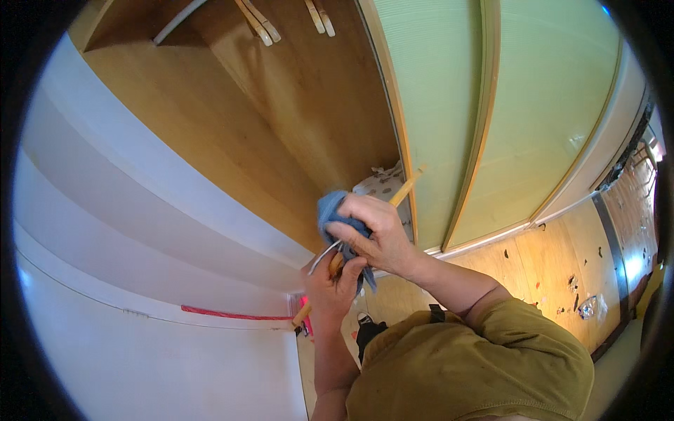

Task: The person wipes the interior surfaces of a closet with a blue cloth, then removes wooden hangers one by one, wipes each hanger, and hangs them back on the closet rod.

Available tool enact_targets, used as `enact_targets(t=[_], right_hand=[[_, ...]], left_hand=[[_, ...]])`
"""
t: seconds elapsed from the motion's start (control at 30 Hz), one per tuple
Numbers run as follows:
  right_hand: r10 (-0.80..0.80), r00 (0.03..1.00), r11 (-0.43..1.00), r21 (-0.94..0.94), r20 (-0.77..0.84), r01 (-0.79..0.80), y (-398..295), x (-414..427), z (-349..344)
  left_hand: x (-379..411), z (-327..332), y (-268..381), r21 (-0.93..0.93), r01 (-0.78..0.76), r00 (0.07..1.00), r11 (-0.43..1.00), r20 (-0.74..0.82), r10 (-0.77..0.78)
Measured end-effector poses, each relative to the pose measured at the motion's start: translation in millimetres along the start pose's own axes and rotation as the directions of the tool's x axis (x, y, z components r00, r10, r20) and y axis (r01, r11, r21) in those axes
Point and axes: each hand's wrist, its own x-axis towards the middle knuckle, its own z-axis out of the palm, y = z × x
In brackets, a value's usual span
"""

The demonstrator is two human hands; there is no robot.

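A blue cloth point(330, 210) is bunched around the middle of a wooden hanger point(408, 187) with a metal hook, or a similar wooden piece; its full shape is hidden. My right hand point(382, 229) grips the cloth from the upper right. Below and to the left, my left hand point(334, 287) holds the wooden piece where it passes under the cloth. A thin whitish rod point(322, 258) sticks out between the two hands. One end of the wood points up right towards the wardrobe door, the other down left past my left wrist.
Before me stands a wardrobe point(253, 137) with wooden hangers point(258, 23) at its top and a patterned fabric bundle point(382, 184) at its bottom. Green sliding doors point(437, 105) are to the right, a white surface point(158, 363) to the left. Litter and a clear plastic item point(588, 307) lie on the wooden floor.
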Motion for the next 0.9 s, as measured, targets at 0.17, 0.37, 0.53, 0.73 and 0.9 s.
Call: enact_targets(t=[0.17, 0.37, 0.53, 0.73, 0.9], right_hand=[[0.135, 0.983, 0.939, -0.332, 0.128, -0.086, 26.0, 12.8, -19.9], [-0.158, 0.924, 0.909, -0.316, 0.347, 0.274, 9.2, 2.5, -21.6], [-0.231, 0.889, 0.801, -0.44, 0.396, 0.405, 10.5, -4.5, -27.1], [-0.209, 0.887, 0.696, -0.574, 0.412, 0.431, 29.7, 5.6, -69.7], [-0.157, 0.969, 0.81, -0.535, 0.191, 0.238, 61.4, 0.7, -103.1]], left_hand=[[-0.5, -12.2, -5.7, -0.047, 0.007, 0.995, 0.999, -0.1, -0.012], [-3.3, -20.0, -11.8, -0.354, 0.257, 0.938, 0.899, -0.135, -0.321], [0.9, -33.9, -3.5, -0.359, 0.32, 0.934, 0.877, -0.034, -0.354], [-7.2, -64.1, -13.8, -0.443, 0.256, 0.947, 0.859, -0.064, -0.316], [-4.5, -71.5, -9.9, -0.388, 0.245, 0.94, 0.888, -0.13, -0.316]])
